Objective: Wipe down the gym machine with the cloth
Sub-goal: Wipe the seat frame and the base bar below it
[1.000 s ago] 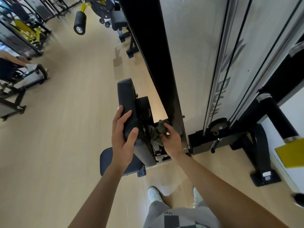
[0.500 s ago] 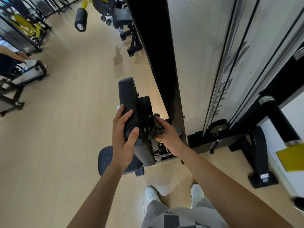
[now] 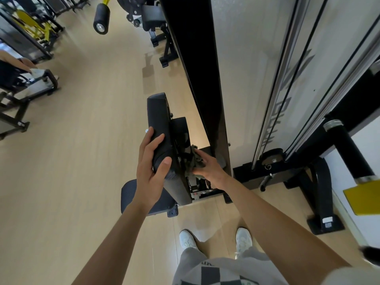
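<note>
Head view, looking steeply down: the gym machine (image 3: 195, 68) runs as a tall black upright from the top centre of the frame to its base at centre right, with a pale panel (image 3: 246, 58) and thin cables (image 3: 304, 64) to its right. At the middle of the frame stands the machine's black back pad (image 3: 159, 120), upright and seen edge-on. The left hand (image 3: 152, 171) grasps this pad, fingers curled over its left side and thumb laid on the near edge. Just to the right, the right hand (image 3: 209, 167) clutches the cloth (image 3: 191, 161), a dark grey-green bunch, and presses it against the black bracket (image 3: 180, 130) behind the pad, between the pad and the upright. Below the left wrist, the round black seat (image 3: 129, 194) shows at lower centre. Two white shoes (image 3: 187, 239) stand on the light wooden floor (image 3: 72, 161) at the bottom centre. A black foam roller (image 3: 101, 18) hangs at the upper left, with other black and yellow equipment (image 3: 35, 25) beyond it at the far upper left. A yellow block (image 3: 364, 199) sits at the right edge.
</note>
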The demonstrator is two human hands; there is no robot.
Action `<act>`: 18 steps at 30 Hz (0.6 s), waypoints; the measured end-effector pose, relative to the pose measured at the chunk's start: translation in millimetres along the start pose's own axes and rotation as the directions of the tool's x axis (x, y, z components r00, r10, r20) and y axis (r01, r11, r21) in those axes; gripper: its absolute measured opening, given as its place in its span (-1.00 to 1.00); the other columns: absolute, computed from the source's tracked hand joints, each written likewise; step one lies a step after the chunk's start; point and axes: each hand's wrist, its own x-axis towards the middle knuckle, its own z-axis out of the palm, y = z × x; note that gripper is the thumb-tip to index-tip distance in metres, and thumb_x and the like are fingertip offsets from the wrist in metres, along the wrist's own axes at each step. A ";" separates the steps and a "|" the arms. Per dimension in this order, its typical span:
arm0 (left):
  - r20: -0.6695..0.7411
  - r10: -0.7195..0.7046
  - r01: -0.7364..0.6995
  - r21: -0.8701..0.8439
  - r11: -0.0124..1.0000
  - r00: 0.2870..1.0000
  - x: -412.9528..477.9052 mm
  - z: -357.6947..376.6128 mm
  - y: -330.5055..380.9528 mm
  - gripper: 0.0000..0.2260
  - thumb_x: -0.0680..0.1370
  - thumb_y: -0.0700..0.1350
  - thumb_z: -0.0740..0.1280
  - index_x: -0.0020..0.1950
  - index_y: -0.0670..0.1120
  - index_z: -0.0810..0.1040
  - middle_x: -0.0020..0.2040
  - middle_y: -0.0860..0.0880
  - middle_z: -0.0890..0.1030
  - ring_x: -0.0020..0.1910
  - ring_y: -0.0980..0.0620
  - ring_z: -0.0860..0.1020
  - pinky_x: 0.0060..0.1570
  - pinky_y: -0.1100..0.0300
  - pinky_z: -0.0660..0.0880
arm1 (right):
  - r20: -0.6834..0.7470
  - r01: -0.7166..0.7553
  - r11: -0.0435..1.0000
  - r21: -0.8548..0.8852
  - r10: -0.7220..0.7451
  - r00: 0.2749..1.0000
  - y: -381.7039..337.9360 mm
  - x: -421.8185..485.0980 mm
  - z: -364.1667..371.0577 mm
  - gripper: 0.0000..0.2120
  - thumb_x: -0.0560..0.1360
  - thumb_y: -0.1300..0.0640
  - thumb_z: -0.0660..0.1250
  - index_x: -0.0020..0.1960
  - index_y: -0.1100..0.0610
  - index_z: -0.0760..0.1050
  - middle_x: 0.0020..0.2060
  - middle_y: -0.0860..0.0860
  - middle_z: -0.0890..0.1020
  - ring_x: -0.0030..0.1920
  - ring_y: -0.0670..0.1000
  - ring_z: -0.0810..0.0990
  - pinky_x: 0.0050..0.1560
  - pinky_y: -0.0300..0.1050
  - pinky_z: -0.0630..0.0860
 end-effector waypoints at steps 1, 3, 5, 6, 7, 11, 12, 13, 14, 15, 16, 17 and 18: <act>-0.001 0.004 -0.004 0.004 1.000 1.000 0.0 0.0 -0.2 -0.53 0.60 0.00 0.23 0.48 -0.13 0.40 0.61 -0.06 0.22 0.60 -0.04 0.20 0.53 -0.01 0.24 | -0.014 0.000 1.000 0.003 0.000 1.000 -1.5 -0.1 -0.2 -0.23 0.34 0.22 0.62 0.46 -0.07 0.42 0.21 -0.06 0.64 0.30 -0.07 0.55 0.42 0.10 0.45; -0.004 0.009 -0.009 0.006 1.000 1.000 0.1 0.6 -0.8 -0.54 0.60 0.00 0.23 0.48 -0.12 0.39 0.61 -0.07 0.22 0.60 -0.04 0.20 0.54 -0.01 0.24 | -0.041 0.022 1.000 0.015 -0.021 0.999 -4.2 -1.3 0.4 -0.25 0.32 0.20 0.63 0.44 -0.07 0.45 0.18 -0.08 0.65 0.27 -0.09 0.57 0.41 0.05 0.46; -0.003 0.009 -0.009 0.000 1.000 1.000 0.5 1.6 -0.3 -0.54 0.60 -0.01 0.23 0.48 -0.13 0.39 0.61 -0.08 0.22 0.60 -0.05 0.20 0.54 0.00 0.24 | -0.063 0.059 0.998 0.032 -0.057 0.996 -6.3 -3.0 1.6 -0.26 0.33 0.21 0.63 0.43 -0.05 0.46 0.19 -0.08 0.64 0.24 -0.12 0.59 0.36 -0.05 0.50; -0.003 0.006 -0.006 -0.001 1.000 1.000 0.7 2.1 0.0 -0.54 0.60 -0.01 0.23 0.48 -0.14 0.39 0.61 -0.09 0.22 0.60 -0.05 0.20 0.54 0.00 0.24 | -0.074 0.083 0.995 0.046 -0.079 0.994 -7.3 -3.9 2.6 -0.28 0.34 0.23 0.62 0.43 -0.04 0.46 0.19 -0.08 0.64 0.24 -0.13 0.59 0.33 -0.12 0.51; -0.005 0.005 -0.005 -0.001 1.000 1.000 0.6 2.4 0.2 -0.53 0.60 -0.01 0.23 0.48 -0.15 0.40 0.60 -0.09 0.22 0.60 -0.05 0.20 0.54 0.00 0.24 | -0.091 0.109 0.992 0.057 -0.103 0.991 -9.0 -4.5 3.7 -0.31 0.36 0.24 0.60 0.42 -0.03 0.46 0.20 -0.08 0.63 0.24 -0.15 0.59 0.30 -0.19 0.51; -0.015 0.016 -0.016 0.001 1.000 1.000 0.2 2.2 -1.1 -0.53 0.60 -0.01 0.23 0.47 -0.18 0.40 0.60 -0.10 0.23 0.59 -0.06 0.21 0.53 -0.08 0.25 | -0.165 0.209 0.975 0.073 -0.194 0.967 -16.2 -4.4 11.7 -0.39 0.46 0.24 0.53 0.46 0.09 0.44 0.26 -0.01 0.62 0.32 -0.07 0.55 0.39 -0.12 0.45; -0.016 0.016 -0.016 0.000 1.000 1.000 0.3 2.4 -1.3 -0.52 0.60 -0.01 0.23 0.47 -0.19 0.40 0.60 -0.10 0.23 0.59 -0.06 0.21 0.53 -0.09 0.25 | -0.177 0.215 0.974 0.071 -0.200 0.964 -15.2 -2.9 13.5 -0.40 0.47 0.26 0.51 0.47 0.12 0.42 0.27 0.01 0.61 0.33 -0.07 0.55 0.41 -0.11 0.44; -0.015 0.013 -0.013 -0.001 1.000 1.000 0.1 2.5 -1.1 -0.52 0.60 -0.01 0.23 0.47 -0.19 0.40 0.60 -0.10 0.23 0.59 -0.06 0.21 0.53 -0.09 0.25 | -0.182 0.217 0.975 0.055 -0.204 0.962 -14.1 -2.0 15.1 -0.40 0.48 0.30 0.49 0.48 0.14 0.41 0.28 0.02 0.60 0.34 -0.07 0.54 0.42 -0.12 0.43; -0.016 0.011 -0.011 0.002 1.000 1.000 0.4 2.6 -0.8 -0.52 0.59 -0.01 0.23 0.47 -0.19 0.40 0.60 -0.09 0.23 0.59 -0.05 0.21 0.53 -0.06 0.24 | -0.183 0.213 0.976 0.044 -0.202 0.962 -11.6 -0.3 16.7 -0.40 0.48 0.32 0.47 0.48 0.15 0.40 0.28 0.02 0.60 0.33 -0.09 0.54 0.42 -0.13 0.42; -0.017 0.010 -0.010 0.007 1.000 1.000 0.5 2.5 -0.6 -0.52 0.59 -0.01 0.23 0.47 -0.20 0.41 0.60 -0.10 0.23 0.59 -0.04 0.21 0.53 -0.02 0.24 | -0.181 0.195 0.980 0.031 -0.186 0.966 -8.1 1.5 17.7 -0.40 0.49 0.33 0.47 0.49 0.14 0.40 0.27 0.01 0.60 0.32 -0.10 0.55 0.43 -0.13 0.42; -0.016 0.009 -0.009 0.011 1.000 1.000 0.7 2.5 -0.4 -0.52 0.59 -0.01 0.23 0.47 -0.20 0.41 0.60 -0.10 0.23 0.59 -0.04 0.21 0.53 0.01 0.24 | -0.187 0.167 0.985 0.034 -0.158 0.970 -3.8 3.0 18.8 -0.40 0.50 0.34 0.46 0.49 0.12 0.40 0.25 -0.01 0.61 0.30 -0.12 0.56 0.43 -0.11 0.43; -0.014 0.009 -0.009 0.014 1.000 1.000 0.8 2.2 -0.3 -0.52 0.59 -0.01 0.22 0.47 -0.21 0.41 0.60 -0.10 0.23 0.59 -0.03 0.22 0.53 0.04 0.24 | -0.202 0.137 0.990 0.043 -0.126 0.971 1.4 3.7 20.0 -0.41 0.50 0.34 0.44 0.48 0.12 0.40 0.21 -0.04 0.63 0.27 -0.14 0.57 0.42 -0.09 0.44; -0.010 0.011 -0.011 0.016 1.000 1.000 1.1 2.0 -0.5 -0.52 0.59 -0.01 0.23 0.47 -0.20 0.41 0.60 -0.10 0.23 0.59 -0.02 0.22 0.53 0.06 0.24 | -0.223 0.111 0.992 0.059 -0.096 0.970 6.5 4.1 21.8 -0.43 0.51 0.36 0.43 0.47 0.13 0.42 0.16 -0.08 0.64 0.24 -0.14 0.58 0.41 -0.06 0.45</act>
